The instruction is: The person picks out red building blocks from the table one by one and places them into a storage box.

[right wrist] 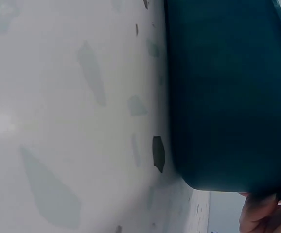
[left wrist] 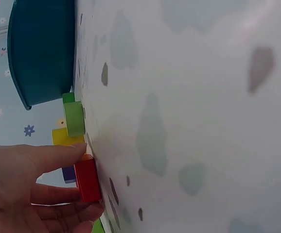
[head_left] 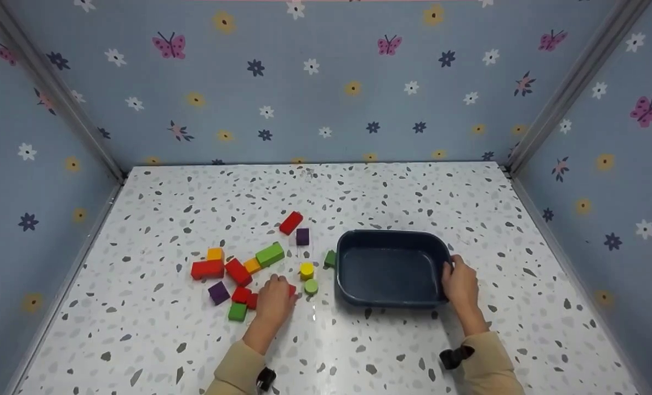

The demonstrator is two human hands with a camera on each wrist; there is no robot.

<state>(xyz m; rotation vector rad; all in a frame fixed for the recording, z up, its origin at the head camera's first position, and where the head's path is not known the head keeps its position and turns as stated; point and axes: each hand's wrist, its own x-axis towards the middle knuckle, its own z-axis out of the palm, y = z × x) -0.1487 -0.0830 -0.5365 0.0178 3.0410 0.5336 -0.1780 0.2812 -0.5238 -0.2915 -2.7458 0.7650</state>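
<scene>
My left hand (head_left: 273,304) is down among scattered toy blocks and pinches a red block (left wrist: 87,180) between thumb and fingers, close to the tabletop. Just beyond it in the left wrist view are a light green round block (left wrist: 74,119) and a yellow block (left wrist: 60,138). A dark blue plastic basin (head_left: 394,303) stands on the table to the right, its inside bare. On the basin's right side, my right hand (head_left: 461,285) grips the rim, with the fingers partly hidden behind the wall in the right wrist view.
Left of my left hand lie several red blocks (head_left: 208,269), purple blocks (head_left: 219,293) and a green block (head_left: 237,312). Farther back are a long green block (head_left: 270,254) and another red block (head_left: 291,223). A dark green block (head_left: 330,259) sits against the basin's left side. Patterned walls (head_left: 326,82) enclose the speckled table (head_left: 391,356).
</scene>
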